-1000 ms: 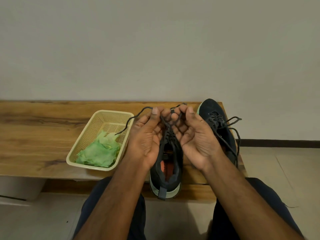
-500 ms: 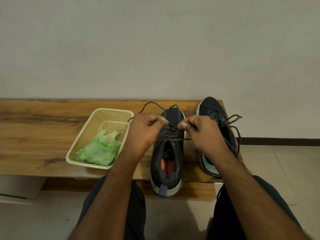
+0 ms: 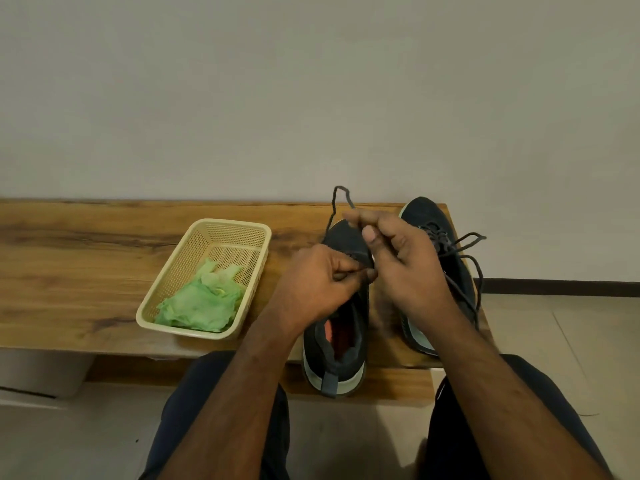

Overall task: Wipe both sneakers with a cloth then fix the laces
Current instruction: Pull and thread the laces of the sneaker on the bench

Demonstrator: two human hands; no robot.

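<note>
Both hands are working over the near sneaker (image 3: 334,344), which sits in the lower middle of the frame on the bench (image 3: 86,258), heel poking past the front edge, orange insole showing. The left hand (image 3: 317,284) is curled down tight over the tongue area, fingertips pinching the lace (image 3: 337,202) right where it crosses. The right hand (image 3: 403,265) is held a bit higher and to the right, thumb and forefinger pinched on the same lace up near the toe, other fingers loosely bent. A loop of that lace sticks up above the right hand's fingertips, against the wall.

The second sneaker (image 3: 436,233) is just right of the first, at the bench's right end, partly hidden behind the right hand and wrist. Its laces hang loose and spill off to the right.

Left of centre there's a cream basket (image 3: 242,230) on the bench, well clear of the shoes, with the crumpled green cloth (image 3: 199,304) lying in its near end. Nobody's touching that.

Dark trousers fill the bottom of the frame.
</note>
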